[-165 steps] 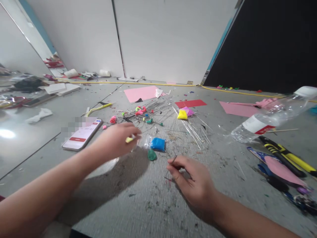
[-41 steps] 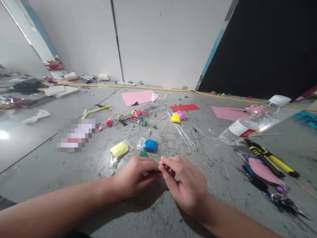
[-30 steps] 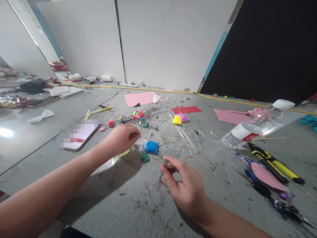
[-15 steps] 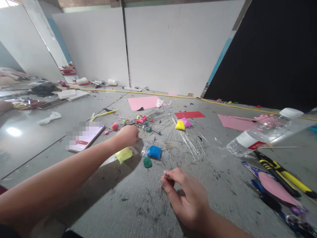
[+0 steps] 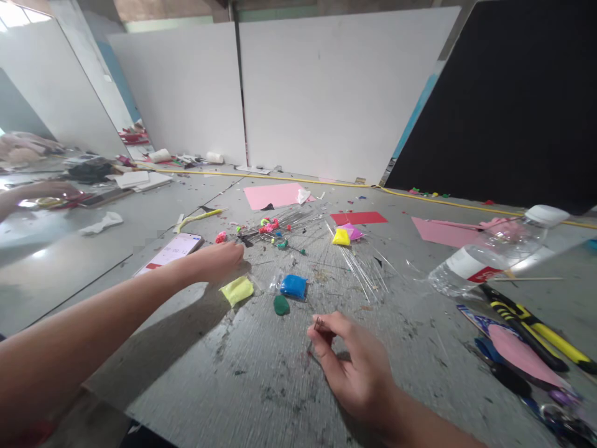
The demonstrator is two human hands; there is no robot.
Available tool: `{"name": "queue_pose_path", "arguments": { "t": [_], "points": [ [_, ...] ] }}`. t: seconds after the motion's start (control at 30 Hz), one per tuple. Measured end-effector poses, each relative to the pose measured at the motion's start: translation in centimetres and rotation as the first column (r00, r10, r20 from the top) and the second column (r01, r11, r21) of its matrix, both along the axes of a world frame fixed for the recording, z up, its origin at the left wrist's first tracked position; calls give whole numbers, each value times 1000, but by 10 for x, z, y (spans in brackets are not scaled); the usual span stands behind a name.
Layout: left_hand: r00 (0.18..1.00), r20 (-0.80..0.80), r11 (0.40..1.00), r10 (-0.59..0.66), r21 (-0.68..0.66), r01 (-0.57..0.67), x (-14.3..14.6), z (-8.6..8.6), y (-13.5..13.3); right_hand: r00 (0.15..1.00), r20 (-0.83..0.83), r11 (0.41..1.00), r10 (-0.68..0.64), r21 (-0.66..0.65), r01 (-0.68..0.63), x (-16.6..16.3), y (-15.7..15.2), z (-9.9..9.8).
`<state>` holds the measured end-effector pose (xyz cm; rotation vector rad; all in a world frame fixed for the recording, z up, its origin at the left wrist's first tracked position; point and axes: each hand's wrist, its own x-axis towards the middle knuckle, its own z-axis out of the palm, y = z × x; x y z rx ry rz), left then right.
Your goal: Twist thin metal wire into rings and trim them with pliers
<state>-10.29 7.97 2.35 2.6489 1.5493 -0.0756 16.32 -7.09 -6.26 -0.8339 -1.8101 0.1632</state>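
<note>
My right hand (image 5: 357,361) hovers low over the near table, thumb and forefinger pinching a short, thin bent wire (image 5: 318,323). My left hand (image 5: 219,261) reaches across the left side with its fingers curled downward; its fingertips are hidden. Just in front of that hand lie small pink, red and green clay pieces (image 5: 269,225) among thin metal wires (image 5: 301,216). Closer to me are a pale yellow clay packet (image 5: 237,290), a blue clay packet (image 5: 293,286) and a flattened dark green clay lump (image 5: 281,305).
A phone (image 5: 175,250) lies beside my left wrist. Farther back are a yellow clay packet (image 5: 341,236), red paper (image 5: 359,218) and pink paper (image 5: 273,196). On the right lie a water bottle (image 5: 480,264) and yellow-black pliers (image 5: 536,330). Another person's hand (image 5: 51,191) shows far left.
My left hand has drawn back a little to the left, away from the clay pieces. My right hand keeps its pinch, nearly still. The other person's hand reaches farther into view.
</note>
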Motion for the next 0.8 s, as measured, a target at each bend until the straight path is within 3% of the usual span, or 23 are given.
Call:
{"name": "queue_pose_path", "arguments": {
  "t": [0.17,0.23,0.3,0.37,0.43,0.53,0.7,0.8],
  "points": [
    [967,250,997,53,48,-67,13,7,-16,999,-34,999,-33,3,33,-1,2,1],
    [775,623,990,104,-136,-24,31,-2,-38,996,-46,997,-72,4,72,0,2,1],
    [600,788,964,140,-247,99,52,-17,-64,990,-72,993,-117,-3,117,1,2,2],
    [528,843,950,106,-243,196,70,-33,-89,981,-112,987,-160,-31,157,3,2,2],
    [545,836,942,-61,-133,308,81,-45,-107,976,-134,985,-172,-52,166,4,2,3],
    [509,849,955,-144,-15,296,84,-57,-115,983,-123,990,-139,-38,135,4,2,6],
    [388,865,911,-318,165,379,80,-60,-112,988,-121,996,-93,4,94,3,-3,16],
    [339,872,889,-353,199,412,81,-57,-114,997,-76,999,-13,45,17,3,-10,24]
  ]
}}
